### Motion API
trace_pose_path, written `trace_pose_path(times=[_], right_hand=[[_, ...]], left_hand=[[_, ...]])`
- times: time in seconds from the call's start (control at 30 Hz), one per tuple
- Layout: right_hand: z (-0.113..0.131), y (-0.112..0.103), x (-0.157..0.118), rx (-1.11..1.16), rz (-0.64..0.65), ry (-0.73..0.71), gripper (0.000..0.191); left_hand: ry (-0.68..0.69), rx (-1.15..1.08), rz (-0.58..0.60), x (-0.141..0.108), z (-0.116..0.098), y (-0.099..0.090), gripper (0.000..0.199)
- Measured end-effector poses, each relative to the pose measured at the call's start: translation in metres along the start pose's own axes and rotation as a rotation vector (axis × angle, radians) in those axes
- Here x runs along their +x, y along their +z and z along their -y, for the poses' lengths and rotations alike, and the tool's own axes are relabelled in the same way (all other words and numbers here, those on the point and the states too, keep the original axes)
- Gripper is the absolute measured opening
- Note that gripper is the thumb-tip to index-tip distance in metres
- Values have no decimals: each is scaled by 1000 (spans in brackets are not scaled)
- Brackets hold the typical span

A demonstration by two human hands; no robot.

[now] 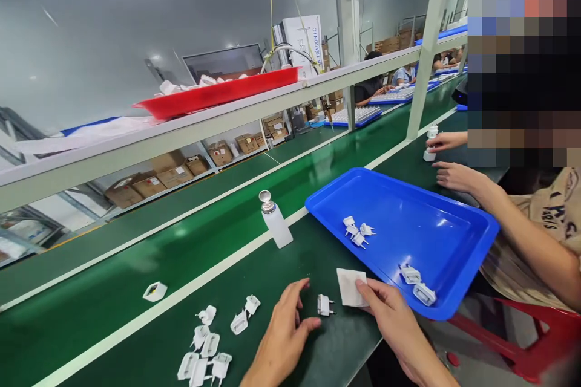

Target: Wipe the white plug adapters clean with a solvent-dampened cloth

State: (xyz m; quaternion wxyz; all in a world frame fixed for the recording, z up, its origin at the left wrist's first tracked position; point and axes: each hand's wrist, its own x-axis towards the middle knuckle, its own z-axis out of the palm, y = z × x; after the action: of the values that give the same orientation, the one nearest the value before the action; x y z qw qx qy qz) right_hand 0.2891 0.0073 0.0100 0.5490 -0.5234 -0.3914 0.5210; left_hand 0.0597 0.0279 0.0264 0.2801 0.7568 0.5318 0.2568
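Note:
My left hand rests on the green bench with its fingers spread, holding nothing, just left of a small white plug piece with two metal pins. My right hand lies to the right of that piece, its fingertips touching a white square cloth on the bench. A group of several white plug pieces lies to the left of my left hand. A blue tray with a few more white plug pieces stands beyond my right hand.
A white pump bottle stands by the white line of the green belt. One white part lies on the belt at left. A co-worker's hands work at the right beside the tray. A red tray sits on the overhead shelf.

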Motion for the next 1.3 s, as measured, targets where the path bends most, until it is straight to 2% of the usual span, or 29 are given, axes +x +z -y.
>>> trace_pose_path(times=[0.07,0.13,0.27,0.43,0.53,0.63,0.7,0.77,0.87,0.97,1.2,1.3], right_hand=[[-3,-4,-2,-183,-58,-84,42],[-9,0,-3,-327,-74,-189,41],[-25,24,-6,-498,64,-401,35],[-51,40,-13,-637,141,-555,50],[-64,37,-21,-681,177,-634,58],[-67,30,-29,-736,230,-757,68],[-62,29,-29,-764,259,-761,65],[-53,30,-24,-772,251,-677,54],[-43,34,-8,-781,171,-556,41],[-41,36,1,-784,117,-524,38],[-60,32,-32,-708,240,-684,48],[-57,25,-43,-662,221,-666,38]], left_hand=[[27,-16,64,6,6,-3,57],[80,-7,76,12,9,4,52],[199,14,39,20,9,26,35],[222,10,-8,17,11,41,36],[227,7,-19,17,15,42,32],[234,-6,-24,18,16,41,31],[240,-13,-26,18,16,40,29],[242,-18,-20,17,16,41,28],[239,-33,-22,16,16,42,32],[236,-49,-39,15,15,44,40],[203,-90,-57,16,14,41,31],[155,-122,-61,17,15,40,39]])
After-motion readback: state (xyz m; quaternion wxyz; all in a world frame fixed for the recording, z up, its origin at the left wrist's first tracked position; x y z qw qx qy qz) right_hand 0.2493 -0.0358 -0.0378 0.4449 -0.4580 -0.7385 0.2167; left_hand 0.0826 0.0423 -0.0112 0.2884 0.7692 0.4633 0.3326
